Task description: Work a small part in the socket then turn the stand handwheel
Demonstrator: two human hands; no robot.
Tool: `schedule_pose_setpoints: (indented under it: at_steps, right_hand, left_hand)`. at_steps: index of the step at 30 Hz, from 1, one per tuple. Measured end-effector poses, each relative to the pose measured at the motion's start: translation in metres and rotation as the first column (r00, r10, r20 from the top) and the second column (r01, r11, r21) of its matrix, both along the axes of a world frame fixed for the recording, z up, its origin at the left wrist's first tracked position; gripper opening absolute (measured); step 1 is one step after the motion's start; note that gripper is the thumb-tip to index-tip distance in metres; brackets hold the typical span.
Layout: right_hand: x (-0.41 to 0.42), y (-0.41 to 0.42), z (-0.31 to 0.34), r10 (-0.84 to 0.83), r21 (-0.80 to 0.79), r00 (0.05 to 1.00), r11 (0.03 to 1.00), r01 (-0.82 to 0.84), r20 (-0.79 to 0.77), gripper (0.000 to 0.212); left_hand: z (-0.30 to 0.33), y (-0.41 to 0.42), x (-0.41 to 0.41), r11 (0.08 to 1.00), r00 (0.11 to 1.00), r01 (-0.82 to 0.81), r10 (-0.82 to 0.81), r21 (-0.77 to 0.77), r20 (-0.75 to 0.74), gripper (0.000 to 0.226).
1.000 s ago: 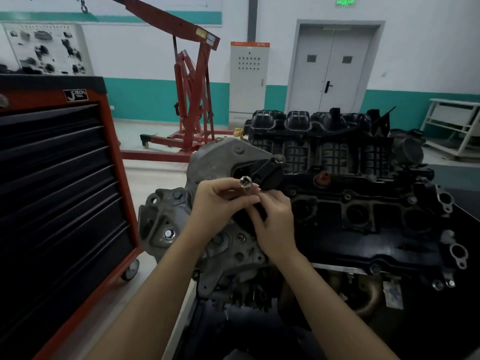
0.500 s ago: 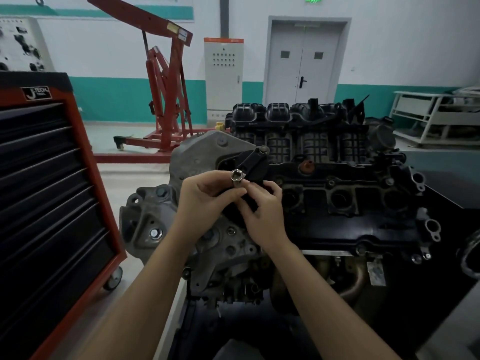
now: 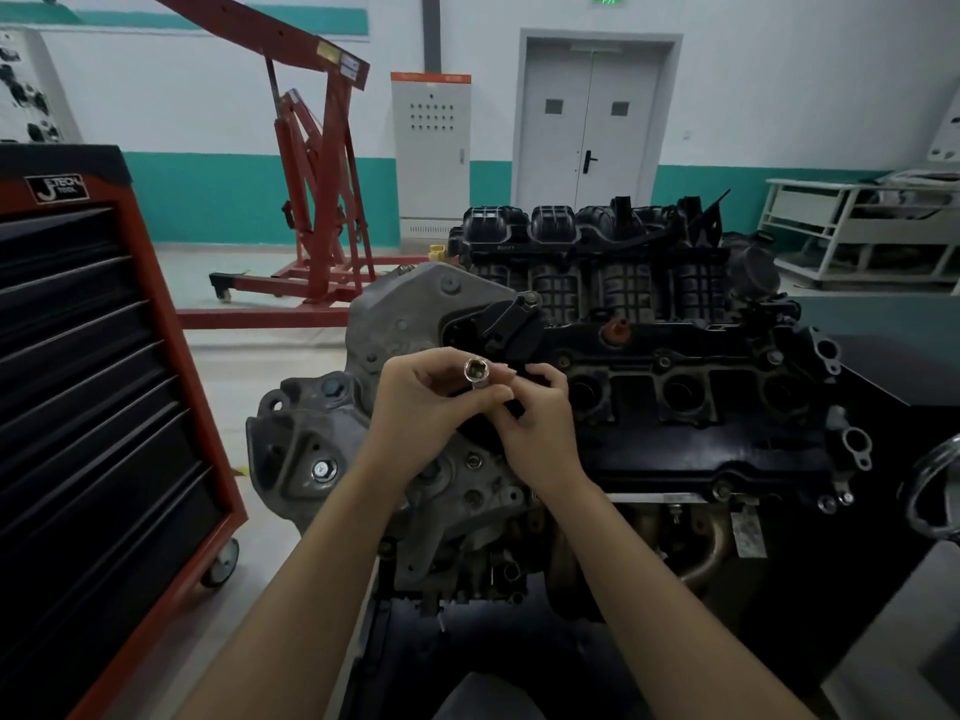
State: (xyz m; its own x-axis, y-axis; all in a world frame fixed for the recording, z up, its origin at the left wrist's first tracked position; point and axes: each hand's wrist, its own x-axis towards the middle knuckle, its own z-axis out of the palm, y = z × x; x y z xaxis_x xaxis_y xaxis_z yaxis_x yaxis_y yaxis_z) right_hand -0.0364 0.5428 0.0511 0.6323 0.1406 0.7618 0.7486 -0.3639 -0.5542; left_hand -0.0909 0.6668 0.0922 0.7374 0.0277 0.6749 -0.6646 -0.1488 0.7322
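Two hands (image 3: pixel 483 407), one socket (image 3: pixel 476 371)

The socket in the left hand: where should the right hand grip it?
Probably the bare top end of the socket, pinched across its round wall from the right. The left hand wraps the lower part, and the right hand sits beside it; the open mouth faces up.

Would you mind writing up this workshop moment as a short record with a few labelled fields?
Setting: workshop, an engine in front of the person
Left hand: grips a silver socket, open end facing the camera
Right hand: fingers curled at the socket's lower end, over a small dark part too hidden to identify
Position of hands: together, above the engine's near-left end
Left of engine: red tool cabinet with dark drawers
Background: red engine hoist, grey double door
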Motion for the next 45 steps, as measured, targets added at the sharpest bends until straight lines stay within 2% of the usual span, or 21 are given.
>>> schedule_pose_setpoints:
  at_steps: [2, 4, 9, 13, 15, 17, 20, 22, 25, 28, 30, 32, 34, 37, 40, 45]
  right_hand:
    - [-0.0007, 0.0003, 0.001, -0.008, 0.098, 0.994, 0.995, 0.019, -0.105, 0.013]
    - [-0.0014, 0.0014, 0.0023, -0.003, 0.15, 0.99, 0.988, 0.024, -0.14, 0.011]
    - [-0.003, -0.0019, 0.0002, 0.024, 0.002, 0.999, 1.0, -0.023, -0.037, 0.022]
    - [-0.0006, -0.0006, 0.001, -0.001, 0.098, 0.991, 0.995, 0.015, -0.137, 0.018]
    - [-0.0017, 0.0012, 0.0025, 0.006, 0.132, 0.991, 0.991, 0.012, -0.135, 0.012]
    - [-0.0032, 0.0014, 0.0034, 0.019, 0.143, 0.991, 0.99, 0.0, -0.129, 0.017]
    - [-0.0042, -0.0003, 0.0014, 0.011, 0.052, 0.997, 0.999, -0.007, -0.073, 0.013]
    - [-0.0019, -0.0011, -0.0015, 0.005, -0.02, 0.998, 1.0, -0.006, -0.063, 0.023]
    - [-0.0015, -0.0015, 0.0002, -0.001, 0.064, 0.988, 0.998, 0.011, -0.151, 0.022]
    - [-0.0035, 0.0004, 0.003, -0.002, 0.123, 0.99, 0.992, 0.02, -0.144, 0.014]
    - [-0.0052, 0.0016, 0.0041, 0.002, 0.105, 0.994, 0.994, 0.009, -0.108, 0.013]
    - [-0.005, 0.0004, 0.0017, -0.003, 0.02, 1.0, 1.0, 0.003, -0.018, 0.018]
    - [-0.0026, -0.0006, -0.0015, -0.005, -0.009, 1.0, 1.0, 0.005, -0.017, 0.022]
    - [-0.0008, -0.0002, 0.0004, -0.016, 0.075, 0.992, 0.997, 0.026, -0.126, 0.019]
    - [-0.0017, 0.0023, 0.0036, -0.012, 0.14, 0.99, 0.99, 0.031, -0.138, 0.011]
    - [-0.0034, -0.0003, 0.0001, 0.01, -0.005, 0.999, 1.0, -0.01, -0.036, 0.023]
  left_hand:
    - [-0.0004, -0.0005, -0.0005, 1.0, 1.0, 0.0, 0.0, -0.013, 0.009, 0.026]
    - [-0.0013, -0.0002, -0.0002, 1.0, 0.999, -0.021, 0.021, -0.017, 0.025, 0.026]
    - [-0.0034, -0.0004, 0.0021, 1.0, 1.0, -0.021, 0.02, 0.01, 0.014, 0.032]
    - [-0.0028, 0.0012, 0.0028, 0.998, 1.0, 0.005, -0.007, 0.062, 0.031, 0.026]
    - [-0.0033, 0.0015, 0.0043, 0.993, 0.995, -0.056, 0.048, 0.1, 0.083, 0.022]
    - [-0.0043, 0.0007, 0.0051, 0.992, 0.991, -0.111, 0.106, 0.059, 0.085, 0.023]
    - [-0.0058, -0.0008, 0.0051, 0.997, 0.996, -0.07, 0.072, -0.032, 0.053, 0.028]
    - [-0.0059, -0.0007, 0.0049, 0.998, 0.999, -0.015, 0.017, -0.062, 0.029, 0.034]
    - [-0.0046, 0.0008, 0.0035, 1.0, 1.0, 0.006, -0.006, -0.021, 0.024, 0.034]
    - [-0.0048, 0.0003, 0.0039, 0.998, 0.997, -0.059, 0.057, 0.028, 0.058, 0.023]
    - [-0.0052, -0.0002, 0.0044, 0.996, 0.995, -0.088, 0.088, -0.008, 0.038, 0.024]
    - [-0.0045, -0.0004, 0.0036, 0.999, 0.999, -0.045, 0.045, -0.016, 0.009, 0.03]
    - [-0.0037, 0.0013, 0.0035, 1.0, 1.0, 0.009, -0.009, 0.008, 0.0, 0.033]
    - [-0.0026, 0.0025, 0.0036, 0.999, 0.999, 0.034, -0.035, 0.039, 0.023, 0.026]
    - [-0.0029, 0.0012, 0.0035, 0.997, 0.995, -0.061, 0.056, 0.05, 0.087, 0.029]
    - [-0.0049, 0.0016, 0.0045, 1.0, 1.0, 0.003, -0.003, 0.006, 0.021, 0.03]
